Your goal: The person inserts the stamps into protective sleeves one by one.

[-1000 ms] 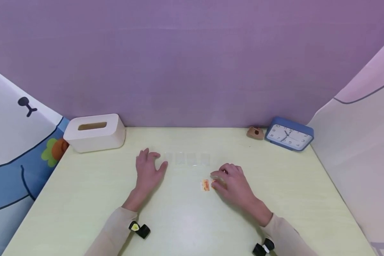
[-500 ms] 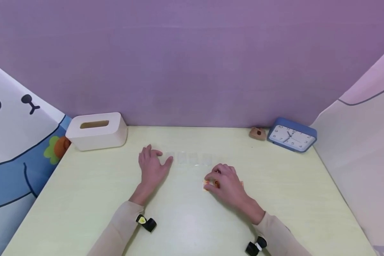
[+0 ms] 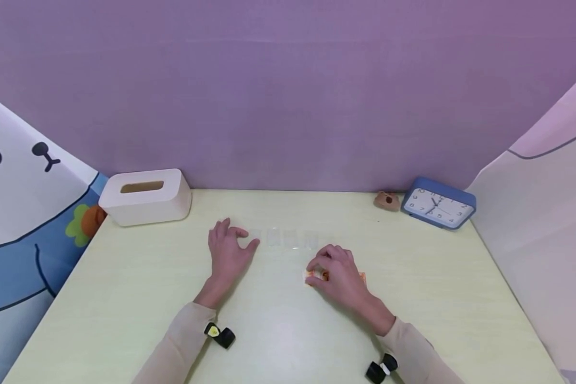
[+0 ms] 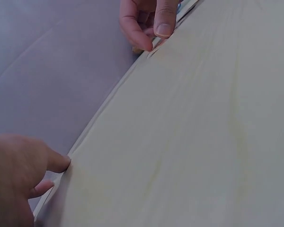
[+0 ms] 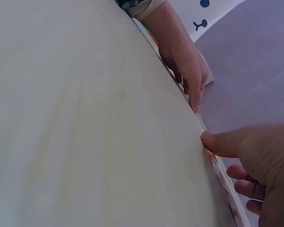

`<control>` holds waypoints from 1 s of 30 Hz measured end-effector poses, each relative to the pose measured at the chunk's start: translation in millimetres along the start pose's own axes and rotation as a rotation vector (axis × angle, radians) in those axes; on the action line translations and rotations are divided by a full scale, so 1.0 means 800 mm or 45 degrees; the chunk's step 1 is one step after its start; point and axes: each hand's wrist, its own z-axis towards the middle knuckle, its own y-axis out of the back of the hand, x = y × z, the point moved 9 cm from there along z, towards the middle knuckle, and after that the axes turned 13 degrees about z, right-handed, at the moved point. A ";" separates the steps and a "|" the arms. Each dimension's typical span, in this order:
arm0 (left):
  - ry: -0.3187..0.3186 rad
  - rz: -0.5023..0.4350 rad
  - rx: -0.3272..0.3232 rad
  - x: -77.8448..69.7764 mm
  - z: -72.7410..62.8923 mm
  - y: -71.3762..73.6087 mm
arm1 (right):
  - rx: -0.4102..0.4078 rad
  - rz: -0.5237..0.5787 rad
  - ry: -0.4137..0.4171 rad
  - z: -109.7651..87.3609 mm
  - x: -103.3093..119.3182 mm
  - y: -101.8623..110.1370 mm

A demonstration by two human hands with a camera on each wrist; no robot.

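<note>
My right hand [image 3: 342, 276] is over the table at centre right. Its thumb and index finger pinch the upper and lower edges of a small orange-and-white printed card [image 3: 309, 275]. More orange print shows between the fingers, and part of another orange card [image 3: 362, 277] sticks out to the right of the hand. In the right wrist view the thumb of my right hand [image 5: 255, 161] is at the orange print. My left hand [image 3: 229, 256] rests on the table with fingers spread, thumb and index at the left end of a row of small clear squares [image 3: 290, 238].
A white tissue box [image 3: 146, 200] stands at the back left. At the back right are a blue clock [image 3: 438, 204] and a small brown object [image 3: 386, 201]. A purple backdrop [image 3: 288, 106] rises behind the pale table [image 3: 278, 330].
My right hand has moved left, its fingertips passing to the left card; orange print now shows on its right. The left hand has shifted slightly right in the view.
</note>
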 end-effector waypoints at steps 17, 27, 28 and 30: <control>-0.035 -0.157 -0.090 -0.007 0.000 0.007 | -0.019 0.083 -0.013 0.004 -0.002 -0.002; -0.072 -0.344 -0.089 -0.016 -0.005 0.009 | 0.002 0.155 0.000 0.003 0.000 -0.004; -0.082 -0.361 -0.100 -0.018 -0.006 0.011 | 0.003 0.165 -0.006 0.002 -0.001 -0.004; -0.111 -0.388 -0.119 -0.023 -0.009 0.014 | -0.004 0.184 -0.018 0.002 -0.002 -0.003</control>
